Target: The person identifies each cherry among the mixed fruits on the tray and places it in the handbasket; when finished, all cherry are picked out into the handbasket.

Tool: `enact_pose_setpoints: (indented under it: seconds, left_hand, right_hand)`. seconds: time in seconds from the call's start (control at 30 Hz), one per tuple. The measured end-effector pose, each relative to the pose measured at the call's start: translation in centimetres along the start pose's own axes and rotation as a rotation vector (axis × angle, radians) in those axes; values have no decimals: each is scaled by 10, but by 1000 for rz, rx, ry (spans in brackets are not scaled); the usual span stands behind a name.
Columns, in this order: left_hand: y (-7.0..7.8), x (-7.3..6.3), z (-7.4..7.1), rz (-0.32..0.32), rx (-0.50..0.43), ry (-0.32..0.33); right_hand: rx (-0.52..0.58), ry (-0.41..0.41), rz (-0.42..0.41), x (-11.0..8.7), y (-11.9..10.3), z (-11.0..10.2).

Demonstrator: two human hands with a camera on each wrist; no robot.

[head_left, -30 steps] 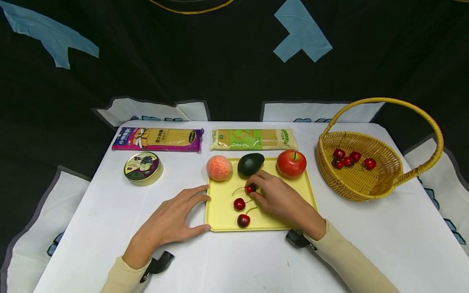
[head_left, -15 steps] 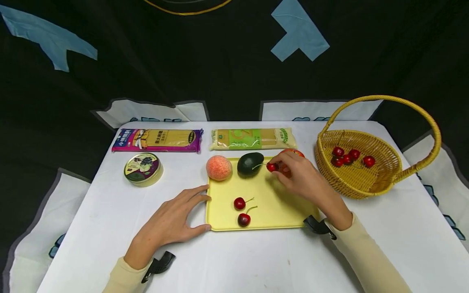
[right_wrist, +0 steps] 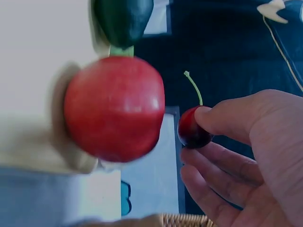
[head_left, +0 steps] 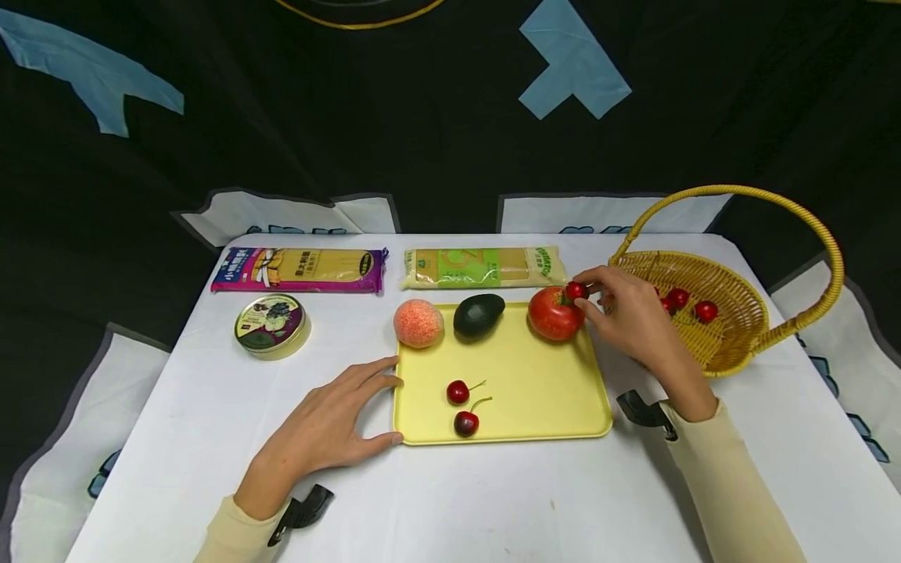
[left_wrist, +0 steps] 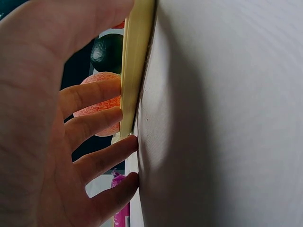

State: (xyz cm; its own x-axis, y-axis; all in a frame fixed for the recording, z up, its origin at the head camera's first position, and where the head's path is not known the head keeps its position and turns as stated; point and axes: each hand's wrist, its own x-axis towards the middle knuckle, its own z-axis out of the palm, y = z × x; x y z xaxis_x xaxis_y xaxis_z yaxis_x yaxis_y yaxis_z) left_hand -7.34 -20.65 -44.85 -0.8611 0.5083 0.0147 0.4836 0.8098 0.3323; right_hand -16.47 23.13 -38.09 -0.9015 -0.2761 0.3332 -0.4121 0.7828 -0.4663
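The cherry (right_wrist: pixel 190 130) between the right fingers (right_wrist: pixel 222 161) is shading from red into near-black, the apple (head_left: pixel 552 315) beside them is showing red, and the tray (head_left: pixel 528 383) touching the left fingers (left_wrist: pixel 90 96) is showing yellow.

We see the right hand (head_left: pixel 629 317) shifted from the middle of the frame, over the tray (head_left: pixel 542 399), to right of centre, and its pinched cherry (head_left: pixel 577 291) has gone with it. A second ago that cherry was just below the avocado (head_left: pixel 479 317); now we find it in front of the upper right of the apple (head_left: pixel 554 314). Half a second ago the hand hid most of that apple; we see most of it again. Instead, the hand now covers the left part of the basket (head_left: pixel 739 293) at the right of the frame, hiding some cherries inside. The right sleeve (head_left: pixel 732 477) has swung further toward the lower right.
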Motion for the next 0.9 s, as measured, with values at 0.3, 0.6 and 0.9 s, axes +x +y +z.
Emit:
enact_pose_setpoints:
  seconds: [0.3,0.6,0.9]
  left_hand:
    - [1,1,0,-7,4,-8]
    - [1,-1,0,-15,2,-10]
    - [1,0,0,-10,10,-5]
  right_hand:
    - [18,28,94,-3,22,-28]
    - [-3,-3,236,-9,52,-47]
    - [0,-68,339,-14,69,-56]
